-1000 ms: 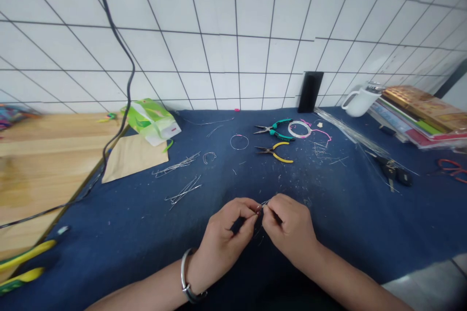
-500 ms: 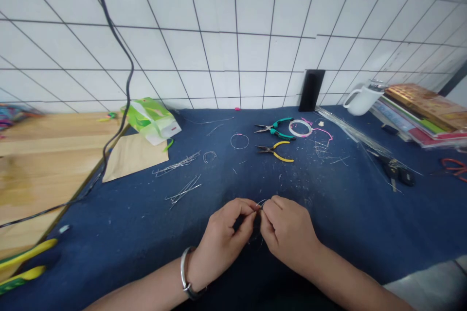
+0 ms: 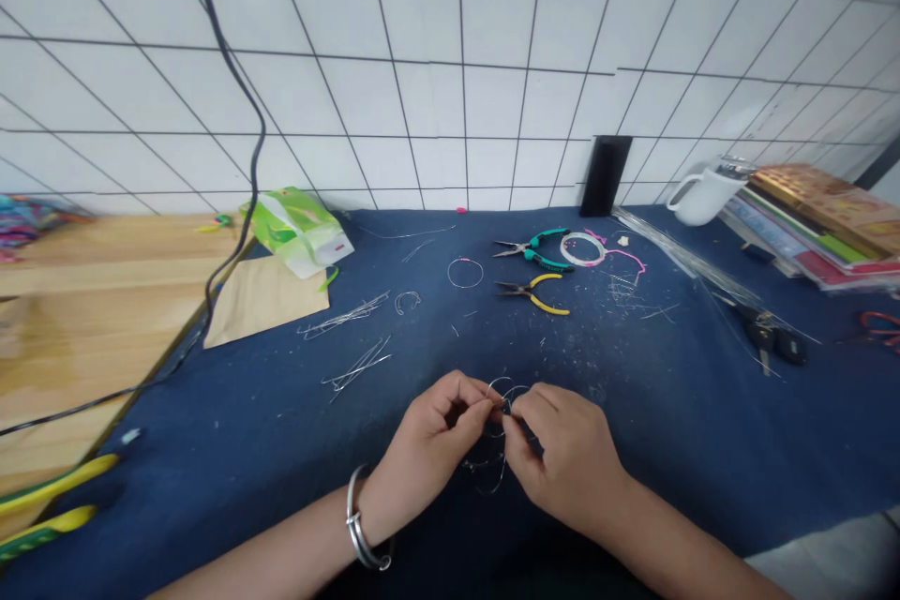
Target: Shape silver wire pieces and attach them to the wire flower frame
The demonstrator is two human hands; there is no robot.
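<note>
Thin silvery wire (image 3: 501,382), bent into several loops, runs between my two hands near the front of the blue cloth. My left hand (image 3: 440,445) pinches it between thumb and forefinger, and a silver bangle (image 3: 356,525) circles that wrist. On the other side my right hand (image 3: 566,450) is closed with its fingertips on the same wire. Lower loops hang below the fingertips. The exact point where the wire is gripped is partly hidden by the fingers. Beyond the hands lie a wire ring (image 3: 465,273), yellow-handled pliers (image 3: 534,292) and green-handled long-nose pliers (image 3: 532,247).
Cut wires (image 3: 357,366) and a wire bundle (image 3: 344,315) lie on the left. A white ring (image 3: 583,249) with pink cord, long wires (image 3: 661,244), keys (image 3: 766,337), a white mug (image 3: 705,195) and books (image 3: 822,216) stand right. A black cable (image 3: 259,131) hangs at left.
My hands have parted slightly at the fingertips, and more of the wire loops shows above and below them. The view has shifted a little.
</note>
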